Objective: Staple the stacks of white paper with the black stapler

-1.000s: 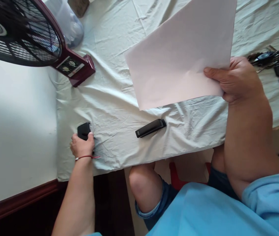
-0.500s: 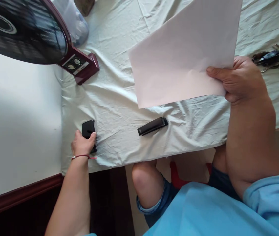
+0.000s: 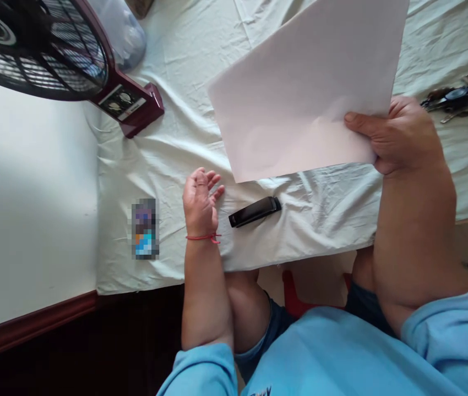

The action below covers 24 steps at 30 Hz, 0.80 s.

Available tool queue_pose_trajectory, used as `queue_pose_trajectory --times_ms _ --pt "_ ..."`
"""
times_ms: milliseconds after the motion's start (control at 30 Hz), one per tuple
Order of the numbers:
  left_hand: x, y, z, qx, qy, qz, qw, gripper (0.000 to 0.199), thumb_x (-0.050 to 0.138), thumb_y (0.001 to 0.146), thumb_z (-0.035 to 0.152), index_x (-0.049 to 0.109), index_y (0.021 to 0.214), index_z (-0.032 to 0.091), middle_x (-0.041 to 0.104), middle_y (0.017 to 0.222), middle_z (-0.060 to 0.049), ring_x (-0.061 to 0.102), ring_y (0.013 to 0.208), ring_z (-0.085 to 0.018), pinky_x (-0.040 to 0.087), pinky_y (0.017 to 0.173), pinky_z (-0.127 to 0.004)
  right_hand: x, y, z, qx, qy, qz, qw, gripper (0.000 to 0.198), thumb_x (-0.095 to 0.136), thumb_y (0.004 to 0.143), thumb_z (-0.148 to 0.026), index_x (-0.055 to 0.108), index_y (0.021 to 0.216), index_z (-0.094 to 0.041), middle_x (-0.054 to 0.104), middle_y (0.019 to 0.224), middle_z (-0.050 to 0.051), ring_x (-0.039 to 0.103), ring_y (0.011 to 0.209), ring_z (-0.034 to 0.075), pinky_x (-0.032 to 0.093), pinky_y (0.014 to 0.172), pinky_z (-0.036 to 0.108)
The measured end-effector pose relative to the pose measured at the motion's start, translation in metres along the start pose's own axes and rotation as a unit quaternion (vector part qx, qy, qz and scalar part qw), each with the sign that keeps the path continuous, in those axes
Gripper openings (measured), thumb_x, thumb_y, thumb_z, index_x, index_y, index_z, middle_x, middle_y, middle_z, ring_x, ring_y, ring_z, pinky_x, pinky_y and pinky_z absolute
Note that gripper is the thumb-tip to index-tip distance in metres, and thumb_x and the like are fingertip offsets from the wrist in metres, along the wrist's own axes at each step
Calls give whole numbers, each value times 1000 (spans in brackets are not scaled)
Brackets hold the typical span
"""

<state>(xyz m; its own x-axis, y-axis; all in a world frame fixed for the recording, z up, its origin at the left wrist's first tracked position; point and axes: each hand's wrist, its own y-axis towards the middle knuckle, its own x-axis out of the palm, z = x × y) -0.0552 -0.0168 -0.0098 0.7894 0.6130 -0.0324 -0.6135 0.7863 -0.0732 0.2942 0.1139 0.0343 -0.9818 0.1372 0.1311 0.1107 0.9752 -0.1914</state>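
Observation:
White paper (image 3: 300,99) hangs tilted above the table, its near right edge pinched by my right hand (image 3: 401,135) with the thumb on top; I cannot tell if it is one sheet or more. My left hand (image 3: 201,201) is over the cloth, fingers apart and slightly curled, with nothing in it. It is left of the paper's lower corner. Just right of that hand lies a black stapler (image 3: 254,212). Farther left, a phone-sized rectangle (image 3: 145,228) lies flat on the cloth, its upper face blurred into coloured blocks.
A dark red fan (image 3: 139,107) stands at the back left, in front of a clear plastic container (image 3: 124,36). A bunch of keys (image 3: 461,102) lies at the right. Pale green cloth (image 3: 184,247) covers the table, and a white wall (image 3: 31,209) borders its left side.
My left hand has let go of the dark rectangle and moved right, towards the paper and stapler. The rectangle's face now shows coloured blocks. My right hand keeps its hold on the paper.

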Motion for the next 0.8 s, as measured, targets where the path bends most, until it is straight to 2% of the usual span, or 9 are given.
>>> queue_pose_trajectory --times_ms 100,200,267,367,500,567,633,733,800 --pt "26 8 8 -49 -46 -15 998 45 97 92 60 74 111 26 79 113 -9 78 100 -19 61 78 -24 -1 -4 -1 8 12 -12 1000 15 89 87 0 84 94 -12 88 107 7 79 84 14 70 86 34" --pt "38 12 16 -82 -43 -28 995 36 98 92 47 74 106 25 80 104 -6 77 90 -18 56 69 -24 0 -7 -3 13 3 -31 999 14 90 87 -3 85 94 -13 88 105 6 79 84 14 71 87 34" --pt "40 14 17 -91 -33 -56 994 37 99 88 44 75 106 23 79 98 -5 78 91 -21 59 73 -27 1 -8 -2 14 5 -39 999 13 93 85 -6 84 89 -14 87 99 4 78 81 13 70 80 30" --pt "39 13 13 -68 -16 -85 994 40 103 78 39 79 102 20 82 97 -5 81 101 -26 64 92 -34 3 -8 2 12 18 -61 998 20 101 81 -20 85 91 -17 85 94 2 79 81 14 69 74 27" --pt "36 2 6 -29 -31 -28 999 43 107 74 40 81 102 21 85 99 -4 80 94 -23 65 94 -34 5 -9 4 0 -72 -81 994 11 91 92 -27 87 96 -18 83 92 1 75 79 13 67 72 25" --pt "35 -5 4 1 -31 -7 999 40 107 78 40 78 96 21 82 94 -2 76 89 -18 63 90 -29 8 -10 3 -23 -136 -64 988 7 85 95 -24 88 95 -17 84 95 2 72 79 12 60 67 23" --pt "34 -12 2 2 -17 16 1000 43 107 79 42 72 86 20 75 85 1 71 81 -14 59 83 -24 10 -11 2 -43 -166 -56 984 8 81 96 -21 88 97 -18 84 95 1 71 79 12 57 66 22" --pt "31 -18 3 -32 1 52 998 50 108 78 51 70 83 19 72 80 2 66 73 -13 56 74 -23 11 -10 5 -49 -159 -72 983 9 80 96 -24 88 98 -21 79 87 -2 67 75 12 60 67 24" --pt "29 -20 5 -49 -6 59 997 56 110 73 58 72 84 19 73 80 1 67 72 -13 57 70 -24 9 -8 9 -55 -109 -80 989 4 84 93 -26 86 95 -23 76 85 -4 68 75 13 67 72 28"
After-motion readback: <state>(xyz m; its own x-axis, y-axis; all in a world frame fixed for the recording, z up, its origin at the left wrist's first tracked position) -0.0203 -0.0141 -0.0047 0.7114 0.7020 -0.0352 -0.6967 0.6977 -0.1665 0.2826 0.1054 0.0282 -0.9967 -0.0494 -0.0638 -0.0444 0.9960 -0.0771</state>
